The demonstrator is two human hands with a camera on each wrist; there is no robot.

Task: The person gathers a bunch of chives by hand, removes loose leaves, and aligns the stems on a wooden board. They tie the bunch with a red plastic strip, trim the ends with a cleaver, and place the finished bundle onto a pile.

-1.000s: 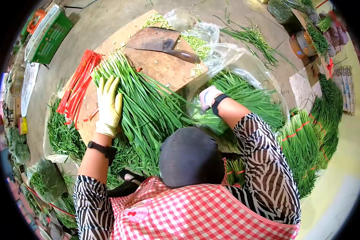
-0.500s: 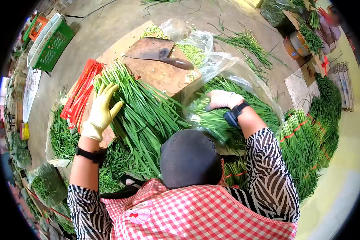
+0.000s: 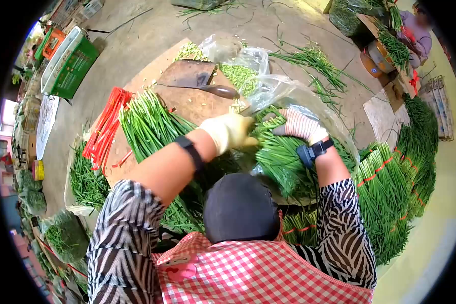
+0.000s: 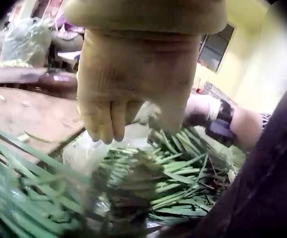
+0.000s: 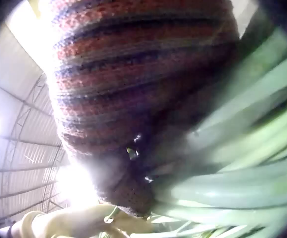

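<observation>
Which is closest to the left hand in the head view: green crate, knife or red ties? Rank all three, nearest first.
From the left hand:
1. Knife: just ahead, slightly left, on the board.
2. Red ties: farther left, at the board's left side.
3. Green crate: far left and ahead, beyond the board.

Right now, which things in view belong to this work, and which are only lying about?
Likely in the work:
- green stalks in the clear bag, held by the right hand, left hand close
- large bunch on the board
- red strips, like those round the bundles

Probably just lying about:
- cleaver on the board
- green basket
- loose stalks on the floor
</observation>
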